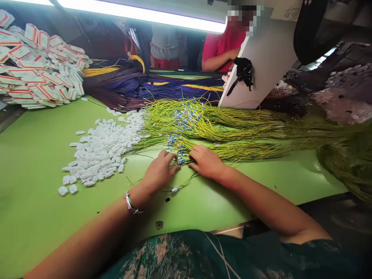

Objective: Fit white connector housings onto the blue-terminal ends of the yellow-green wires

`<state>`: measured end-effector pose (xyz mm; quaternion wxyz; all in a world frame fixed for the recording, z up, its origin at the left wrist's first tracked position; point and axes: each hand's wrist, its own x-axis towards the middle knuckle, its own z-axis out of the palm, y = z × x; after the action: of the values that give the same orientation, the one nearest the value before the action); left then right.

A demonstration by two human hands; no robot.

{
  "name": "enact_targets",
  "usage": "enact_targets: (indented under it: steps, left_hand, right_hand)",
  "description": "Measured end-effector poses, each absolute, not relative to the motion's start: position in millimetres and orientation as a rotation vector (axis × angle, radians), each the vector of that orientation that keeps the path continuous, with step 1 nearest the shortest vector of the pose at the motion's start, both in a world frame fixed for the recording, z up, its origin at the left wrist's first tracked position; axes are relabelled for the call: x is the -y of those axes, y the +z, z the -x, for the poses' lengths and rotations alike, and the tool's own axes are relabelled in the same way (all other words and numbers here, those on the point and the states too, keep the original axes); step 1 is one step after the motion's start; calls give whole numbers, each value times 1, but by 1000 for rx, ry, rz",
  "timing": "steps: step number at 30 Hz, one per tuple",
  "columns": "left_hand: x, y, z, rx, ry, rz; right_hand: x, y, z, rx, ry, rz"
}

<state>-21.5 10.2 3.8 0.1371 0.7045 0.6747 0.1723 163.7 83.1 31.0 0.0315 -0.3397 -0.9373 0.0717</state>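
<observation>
My left hand (158, 170), a silver bracelet on its wrist, is at the near end of a bundle of thin yellow-green wires (250, 151). Its fingers and thumb curl toward the blue-and-silver wire tips (181, 158); whatever lies between them is too small to tell. From the other side, my right hand (207, 162) bends its fingers over the wires right by those tips. A white connector (174, 189) with a few wires lies on the table just below my hands. To the left spreads a heap of small white connector housings (101, 151).
More yellow-green wires (247, 120) lie behind. White-and-red pieces (40, 73) are piled at the back left, beside dark and yellow wire bundles (124, 83). A slanted white panel (261, 66) stands at the back right. A lamp (145, 13) hangs low over the green table (35, 162). A person (217, 50) stands across.
</observation>
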Motion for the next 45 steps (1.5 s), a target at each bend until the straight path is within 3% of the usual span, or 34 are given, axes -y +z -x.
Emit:
enact_targets:
  steps: [10,16,20,23,30,37,41,45]
  left_hand:
    - [-17,-11,36,-1763,817,-1954]
    - [-16,-14,34,-1933,1020,-1778]
    - [-15,-14,40,-1991,1084,-1470]
    - [-16,-15,42,-1992,1055,-1595]
    - [-18,-10,37,-2021,821,-1896]
    - [-15,-2,37,-1995,1078,-2132]
    - [-6,6,26,-1938,1190,-2295]
    - [4,13,11,-1969,1018,-2362]
  right_hand:
    - [-94,34,-159,2826,485,904]
    - [-93,26,-153,2860,359,1022]
    - [-99,18,-156,2739,518,869]
    - [-101,13,-160,2681,577,789]
    - [-97,11,-158,2704,419,881]
    - [-89,17,-149,2808,107,1058]
    - [-84,24,-148,2621,339,821]
    - [-81,20,-144,2404,728,602]
